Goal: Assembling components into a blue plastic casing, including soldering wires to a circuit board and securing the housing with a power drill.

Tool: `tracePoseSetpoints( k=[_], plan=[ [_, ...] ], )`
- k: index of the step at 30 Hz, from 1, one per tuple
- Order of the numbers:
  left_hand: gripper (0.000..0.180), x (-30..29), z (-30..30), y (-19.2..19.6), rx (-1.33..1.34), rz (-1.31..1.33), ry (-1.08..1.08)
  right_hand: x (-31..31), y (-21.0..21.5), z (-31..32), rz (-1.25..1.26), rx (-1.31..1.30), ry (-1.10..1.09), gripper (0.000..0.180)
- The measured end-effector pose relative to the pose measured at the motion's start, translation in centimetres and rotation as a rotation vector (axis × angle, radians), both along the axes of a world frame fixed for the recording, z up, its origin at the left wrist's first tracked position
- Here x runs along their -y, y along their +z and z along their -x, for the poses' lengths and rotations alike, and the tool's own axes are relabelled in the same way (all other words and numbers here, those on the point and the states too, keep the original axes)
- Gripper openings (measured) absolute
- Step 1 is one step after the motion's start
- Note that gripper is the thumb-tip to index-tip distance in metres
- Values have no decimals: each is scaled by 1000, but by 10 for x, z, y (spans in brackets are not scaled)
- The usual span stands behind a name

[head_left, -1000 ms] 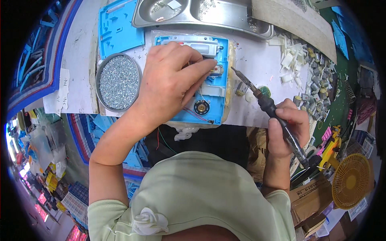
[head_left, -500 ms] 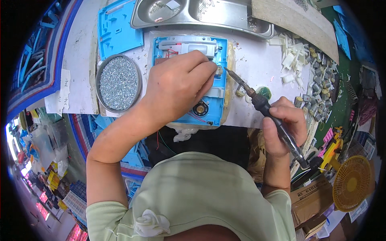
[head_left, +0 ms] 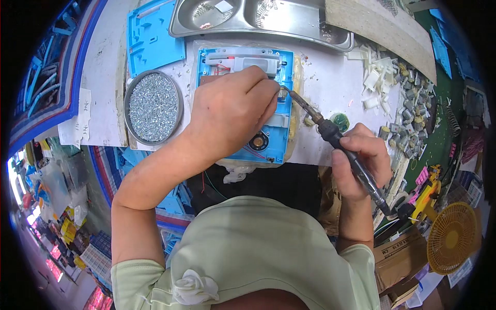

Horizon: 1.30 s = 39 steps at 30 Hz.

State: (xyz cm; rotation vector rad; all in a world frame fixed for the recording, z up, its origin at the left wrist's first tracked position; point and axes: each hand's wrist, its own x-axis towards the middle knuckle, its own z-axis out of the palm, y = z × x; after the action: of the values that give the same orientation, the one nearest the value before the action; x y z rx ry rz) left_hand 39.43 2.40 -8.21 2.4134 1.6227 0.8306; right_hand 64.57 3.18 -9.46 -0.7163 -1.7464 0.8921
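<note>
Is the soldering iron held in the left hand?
No, the right hand holds the soldering iron, while the left hand is over the blue casing.

I can pass over the white tabletop (head_left: 328, 67) between the blue casing (head_left: 279, 138) and heaped metal parts (head_left: 408, 121), though the soldering iron (head_left: 333, 133) slants across the near end; the left hand (head_left: 232, 109) blocks the casing's middle, the steel tray (head_left: 292, 39) its far side.
</note>
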Motion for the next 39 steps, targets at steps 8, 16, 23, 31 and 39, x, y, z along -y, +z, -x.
tracePoseSetpoints(
  k=[8,16,23,31,39],
  plan=[
    [20,1,-1,-2,11,-17,13,2,0,1,-16,20,-2,25],
    [19,1,-1,-2,5,-11,5,4,2,-1,-5,64,-6,24],
    [19,1,-1,-1,-12,-1,-2,4,5,-4,-3,14,-22,25],
    [20,2,-2,-1,-11,-21,11,4,7,-4,-8,40,-12,25],
    [23,4,1,1,-22,-32,4,3,12,-9,9,51,-30,25]
  ],
)
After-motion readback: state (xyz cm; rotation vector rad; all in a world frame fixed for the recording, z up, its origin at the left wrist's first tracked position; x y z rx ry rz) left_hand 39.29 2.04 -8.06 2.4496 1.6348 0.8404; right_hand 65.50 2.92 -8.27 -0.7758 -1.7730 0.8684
